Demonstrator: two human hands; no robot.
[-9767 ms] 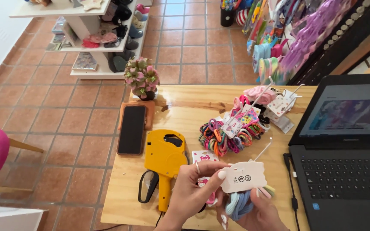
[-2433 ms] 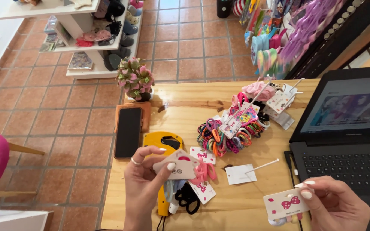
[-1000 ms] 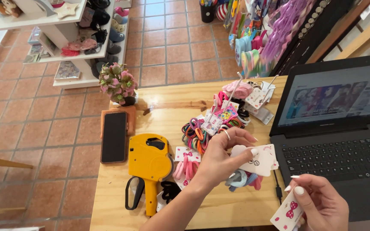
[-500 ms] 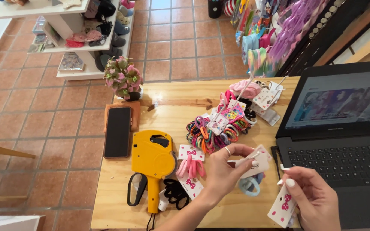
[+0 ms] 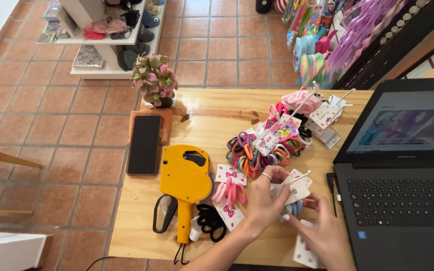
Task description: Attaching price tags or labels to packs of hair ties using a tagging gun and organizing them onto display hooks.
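My left hand [image 5: 263, 200] grips a white card of pastel hair ties [image 5: 296, 189] just above the wooden table [image 5: 212, 113], near the laptop's left edge. My right hand [image 5: 325, 236] is right beside it, fingertips touching the same card from below. A white card with pink bows [image 5: 305, 255] sits under my right palm; whether it is held or lying flat is unclear. To the left lie pink hair ties on a bow-print card [image 5: 229, 193] and black hair ties [image 5: 211, 221].
A yellow price-label gun [image 5: 184, 178] lies left of my hands. A black phone [image 5: 144, 144] rests on a brown case at the table's left edge. An open black laptop [image 5: 403, 200] fills the right. A heap of colourful hair ties [image 5: 264, 148] and a flower pot [image 5: 154, 83] are behind.
My right hand has come in toward my left hand and now touches the hair-tie card. The bow-print card has sunk lower under my right palm.
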